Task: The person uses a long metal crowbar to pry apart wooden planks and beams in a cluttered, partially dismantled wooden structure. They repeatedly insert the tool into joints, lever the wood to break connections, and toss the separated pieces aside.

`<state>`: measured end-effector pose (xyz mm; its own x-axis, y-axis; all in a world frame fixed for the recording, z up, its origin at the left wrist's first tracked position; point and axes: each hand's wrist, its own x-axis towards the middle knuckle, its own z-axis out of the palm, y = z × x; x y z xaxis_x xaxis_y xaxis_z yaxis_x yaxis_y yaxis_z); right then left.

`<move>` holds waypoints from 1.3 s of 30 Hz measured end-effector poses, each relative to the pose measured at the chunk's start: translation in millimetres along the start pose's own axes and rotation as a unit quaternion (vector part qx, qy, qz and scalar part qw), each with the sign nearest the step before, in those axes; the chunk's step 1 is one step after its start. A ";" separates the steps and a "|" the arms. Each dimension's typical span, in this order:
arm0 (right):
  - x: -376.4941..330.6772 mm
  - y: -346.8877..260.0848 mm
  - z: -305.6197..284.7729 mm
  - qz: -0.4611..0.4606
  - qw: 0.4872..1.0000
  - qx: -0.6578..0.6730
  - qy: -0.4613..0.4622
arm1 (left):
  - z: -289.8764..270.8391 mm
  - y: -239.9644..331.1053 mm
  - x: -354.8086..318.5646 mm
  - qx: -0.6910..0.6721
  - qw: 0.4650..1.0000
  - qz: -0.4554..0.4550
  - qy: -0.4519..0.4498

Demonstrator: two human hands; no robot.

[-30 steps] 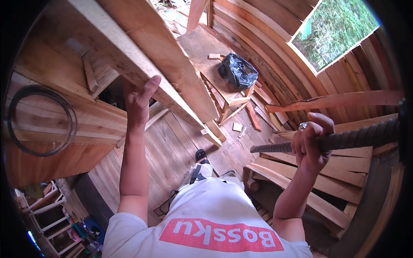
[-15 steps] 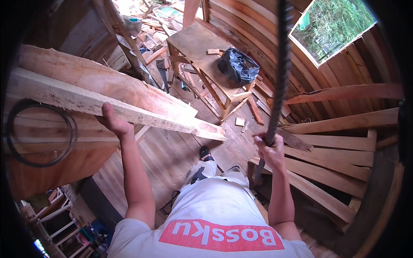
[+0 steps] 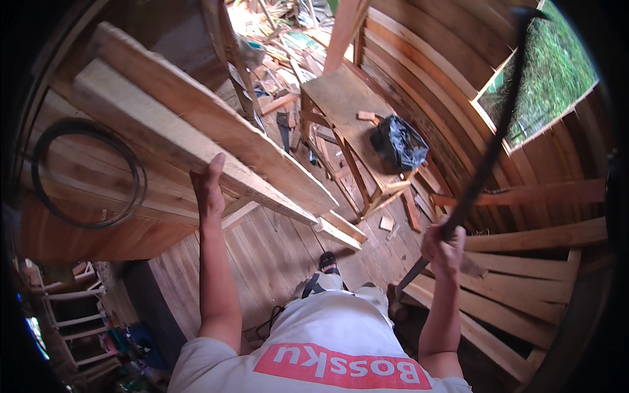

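My left hand (image 3: 209, 190) supports the lower edge of a long pale wooden beam (image 3: 164, 121), thumb up against its face and the other fingers partly hidden. The beam slants from the upper left down toward the middle, in front of a wider raw-edged plank (image 3: 216, 111). In my right fist (image 3: 444, 245) is a long dark crowbar (image 3: 488, 154), held near its lower part. Its hooked upper end rises before the window, and its lower end reaches down beside planks at my right.
A wooden table (image 3: 337, 95) carries a black plastic bag (image 3: 400, 144). Several planks (image 3: 511, 301) lie at the right below a board wall with a window opening (image 3: 557, 72). A dark coil (image 3: 139, 177) hangs at the left. Wood scraps (image 3: 282, 78) litter the far floor.
The view has shifted, so the beam now slants more steeply. The crowbar has tilted to the right at its top, showing its hooked end. Both hands keep their holds.
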<state>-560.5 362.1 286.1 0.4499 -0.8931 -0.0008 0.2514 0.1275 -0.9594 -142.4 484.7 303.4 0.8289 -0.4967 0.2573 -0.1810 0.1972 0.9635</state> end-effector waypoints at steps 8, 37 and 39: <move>26.2 -130.4 35.7 -0.242 0.920 0.201 -0.235 | 5.4 21.4 11.4 0.005 1.000 0.000 -0.028; 81.6 -277.9 57.9 -0.513 0.698 0.321 -0.383 | 87.2 102.1 -41.3 0.324 0.940 0.103 -0.035; 91.8 -263.2 66.4 -0.487 0.711 0.310 -0.403 | 94.6 104.1 -48.2 0.339 0.934 0.099 -0.046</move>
<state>-528.4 275.2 557.2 0.0860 -0.1842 0.9791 0.9963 0.0076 -0.0861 -251.3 449.2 398.2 0.7000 -0.5840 0.4110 -0.6462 -0.2730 0.7127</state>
